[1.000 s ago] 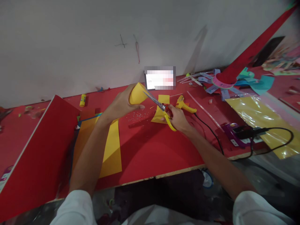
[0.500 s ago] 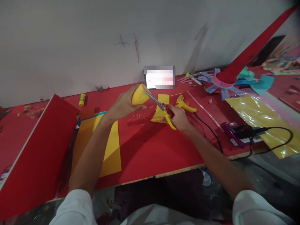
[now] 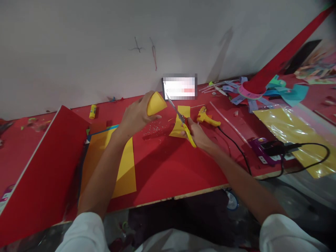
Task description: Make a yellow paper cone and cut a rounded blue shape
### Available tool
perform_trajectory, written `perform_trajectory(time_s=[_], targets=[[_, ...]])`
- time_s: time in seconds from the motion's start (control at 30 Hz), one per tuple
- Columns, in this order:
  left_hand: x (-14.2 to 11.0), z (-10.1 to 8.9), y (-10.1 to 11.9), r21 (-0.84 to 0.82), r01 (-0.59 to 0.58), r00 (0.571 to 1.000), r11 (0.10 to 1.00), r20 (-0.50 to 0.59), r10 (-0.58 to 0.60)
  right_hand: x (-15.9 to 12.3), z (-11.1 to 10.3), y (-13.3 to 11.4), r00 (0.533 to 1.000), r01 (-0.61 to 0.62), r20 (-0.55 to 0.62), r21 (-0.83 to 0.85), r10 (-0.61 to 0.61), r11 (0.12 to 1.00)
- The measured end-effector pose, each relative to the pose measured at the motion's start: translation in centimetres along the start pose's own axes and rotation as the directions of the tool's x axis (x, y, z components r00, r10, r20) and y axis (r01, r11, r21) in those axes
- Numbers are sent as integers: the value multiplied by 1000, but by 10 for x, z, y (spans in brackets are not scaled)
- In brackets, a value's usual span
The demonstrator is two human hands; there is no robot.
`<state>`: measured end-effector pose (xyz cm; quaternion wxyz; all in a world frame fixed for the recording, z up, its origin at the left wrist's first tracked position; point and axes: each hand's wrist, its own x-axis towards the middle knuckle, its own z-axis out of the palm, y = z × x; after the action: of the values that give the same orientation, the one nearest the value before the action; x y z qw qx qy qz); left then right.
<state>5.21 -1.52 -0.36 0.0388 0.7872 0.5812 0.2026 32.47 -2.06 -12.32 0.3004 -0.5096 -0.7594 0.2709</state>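
Above the red table, my left hand [image 3: 138, 115] is closed around a curled piece of yellow paper [image 3: 156, 104]. My right hand [image 3: 198, 133] grips a pair of scissors [image 3: 181, 118] with yellow handles, blades pointing up and to the left. The blade tips stand a little to the right of the curled paper, apart from it. Beneath the scissors lies a cut yellow paper scrap [image 3: 177, 130]. A yellow glue gun [image 3: 208, 118] rests just right of my right hand, its cord running toward the table's front edge.
Yellow sheets [image 3: 127, 171] lie under my left forearm, beside a standing red board [image 3: 47, 175]. A glue stick [image 3: 92, 111] and a lit screen [image 3: 180, 88] are at the back. To the right are a purple power box [image 3: 262, 148], plastic-wrapped yellow paper [image 3: 296, 136] and a red cone [image 3: 286, 52].
The scissor blades have moved away from the curled yellow paper and look more closed. My left hand has turned the paper slightly.
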Motion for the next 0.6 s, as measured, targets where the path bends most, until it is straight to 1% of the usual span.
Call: perform_trajectory(time_s=[0.1,0.2,0.4,0.53,0.6], targets=[[-1,0,7,163,55,998,985,-32,-51,0,-1,-4,999,-27,32,43,26,999],[-2,0,15,243,89,996,966,-51,-79,2,-4,-7,998,-50,39,28,49,998],[-7,2,32,301,129,992,945,-51,-119,2,-4,-10,999,-35,22,36,34,999],[-7,3,36,316,148,989,937,-53,-138,1,-5,-11,999,-36,2,39,36,999],[-6,3,37,322,157,988,934,-50,-149,1,-5,-12,999,-36,-14,15,36,999]])
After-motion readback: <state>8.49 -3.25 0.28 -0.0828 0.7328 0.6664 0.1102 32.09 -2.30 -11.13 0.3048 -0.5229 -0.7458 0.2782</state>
